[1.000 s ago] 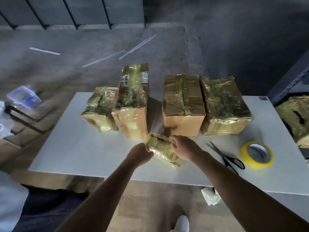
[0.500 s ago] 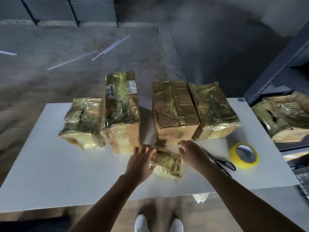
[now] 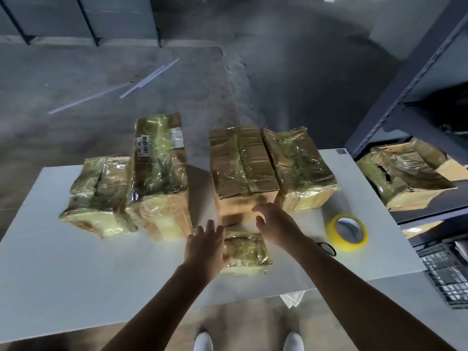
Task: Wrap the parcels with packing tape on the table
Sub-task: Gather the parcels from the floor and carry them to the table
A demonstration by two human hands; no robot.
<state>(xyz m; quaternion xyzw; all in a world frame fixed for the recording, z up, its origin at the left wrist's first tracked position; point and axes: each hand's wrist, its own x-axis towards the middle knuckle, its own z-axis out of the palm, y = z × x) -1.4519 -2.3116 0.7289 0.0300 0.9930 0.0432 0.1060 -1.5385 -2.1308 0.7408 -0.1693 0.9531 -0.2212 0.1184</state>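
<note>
Small parcel (image 3: 245, 250) flat on table (image 3: 63, 262), long axis left-right, left hand (image 3: 205, 245) touching, right hand (image 3: 274, 224) spread above.

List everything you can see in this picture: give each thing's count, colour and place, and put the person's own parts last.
large parcels: four, brown under yellowish tape, row along table's far side
small parcel: one, yellowish, near edge, between the hands
tape roll: one, yellow, table's right
scissors: one, black handle showing, beside right forearm
table: one, white
shelf parcel: one, brown, shelving at right
left hand: open, touching small parcel
right hand: open, above table
</note>
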